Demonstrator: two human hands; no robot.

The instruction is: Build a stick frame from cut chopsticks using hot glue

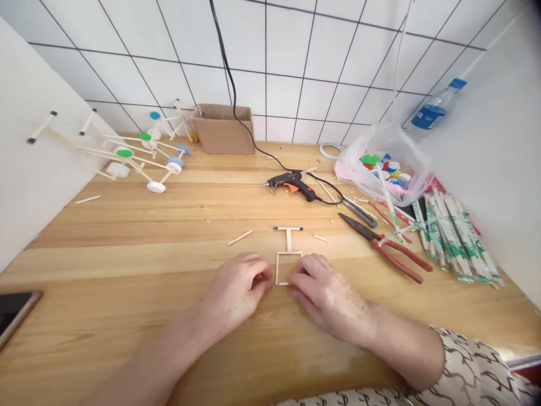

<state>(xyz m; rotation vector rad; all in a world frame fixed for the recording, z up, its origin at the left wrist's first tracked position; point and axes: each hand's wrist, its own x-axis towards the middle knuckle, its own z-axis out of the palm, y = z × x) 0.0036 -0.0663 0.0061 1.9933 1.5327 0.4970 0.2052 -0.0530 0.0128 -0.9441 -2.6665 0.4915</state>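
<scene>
A small frame of thin wooden sticks (277, 269) lies flat on the table in front of me, a square with a T-shaped stem. The crossbar (288, 229) of the T has black ends. My right hand (327, 293) is closed at the square's lower right corner, its fingertips on the sticks and hiding most of that side. Just left of the square, my left hand (240, 282) rests with curled fingers, thumb and forefinger close together. Nothing shows between them. Loose stick pieces (239, 237) lie on either side of the stem.
Behind the frame lies a black glue gun (291, 183). Red-handled pliers (384, 248), a utility knife (360, 212) and wrapped sticks (459, 237) are rightward, below a bag of bottle caps (386, 169). Stick models with cap wheels (156, 186), a cardboard box (224, 132) and a phone (17, 316) are leftward.
</scene>
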